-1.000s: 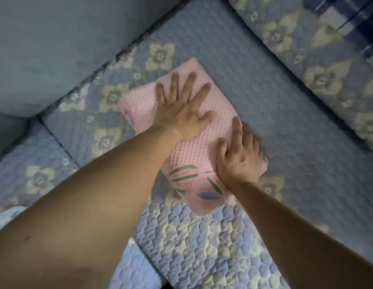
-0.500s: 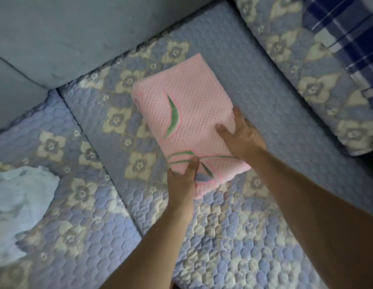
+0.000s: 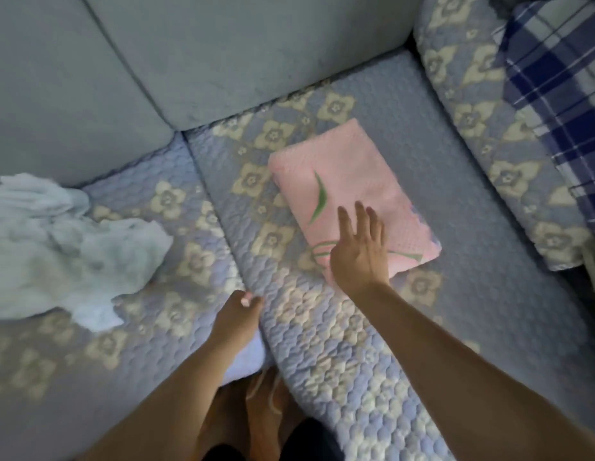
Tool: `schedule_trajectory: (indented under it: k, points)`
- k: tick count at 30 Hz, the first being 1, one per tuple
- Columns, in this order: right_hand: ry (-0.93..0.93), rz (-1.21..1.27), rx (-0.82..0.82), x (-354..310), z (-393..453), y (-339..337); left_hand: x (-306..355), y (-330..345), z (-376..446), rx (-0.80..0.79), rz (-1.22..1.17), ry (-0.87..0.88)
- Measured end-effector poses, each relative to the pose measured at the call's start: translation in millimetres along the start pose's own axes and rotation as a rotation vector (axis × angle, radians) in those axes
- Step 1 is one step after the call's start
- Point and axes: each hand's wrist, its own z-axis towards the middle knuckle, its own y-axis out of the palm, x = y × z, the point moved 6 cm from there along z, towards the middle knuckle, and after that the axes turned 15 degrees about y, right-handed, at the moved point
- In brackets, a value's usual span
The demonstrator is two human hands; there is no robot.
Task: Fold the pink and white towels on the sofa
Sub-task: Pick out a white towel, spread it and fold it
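The sofa (image 3: pixel 372 344) takes up nearly everything here, its seat covered in a quilted blue spread with cream flowers, plain grey back cushions (image 3: pixel 223 54) running along the far edge. On the right armrest, at the far right corner, a blue and white plaid cloth (image 3: pixel 555 94) is draped.

On the left seat cushion, towards its far left edge, the white towel (image 3: pixel 63 254) lies crumpled in a loose heap, not yet folded. On the middle seat cushion the pink towel (image 3: pixel 349 194) sits folded into a neat rectangle, turned at an angle to the seat's front edge, green leaf stripes showing on its top face.

The right hand (image 3: pixel 359 251) is over the near corner of the pink towel, palm down and fingers spread straight; whether it presses the cloth or hovers just above it I cannot tell. The left hand (image 3: pixel 238 314) is by the seam between the left and middle cushions, well apart from both towels, fingers loosely curled with nothing in them.
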Motion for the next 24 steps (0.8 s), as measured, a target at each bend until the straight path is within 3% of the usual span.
schedule_trajectory:
  k: [3,7,9,11,13,14,16,18,24]
  points:
    - [-0.069,0.148,-0.061,-52,-57,17,-79,-46,-46,-0.075,0.193,-0.062]
    - [-0.017,0.219,-0.307,-91,-110,73,-154,-96,-97,-0.211,0.372,-0.092]
    - [0.01,0.2,-0.42,-111,-134,104,-190,-108,-124,-0.187,0.252,-0.106]
    - [0.008,0.137,-0.513,-136,-159,131,-231,-126,-142,-0.005,-0.111,-0.204]
    - [-0.001,0.088,-0.565,-166,-179,149,-250,-134,-153,-0.087,-0.08,-0.26]
    - [-0.011,0.066,-0.57,-184,-187,156,-262,-143,-150,-0.007,-0.051,-0.166]
    - [-0.049,0.002,-0.574,-229,-201,172,-290,-161,-149,0.051,-0.117,-0.223]
    - [-0.067,-0.06,-0.558,-282,-213,186,-312,-175,-142,0.036,-0.004,-0.044]
    - [-0.062,-0.108,-0.51,-451,-282,244,-424,-281,-163,0.163,-0.192,-0.049]
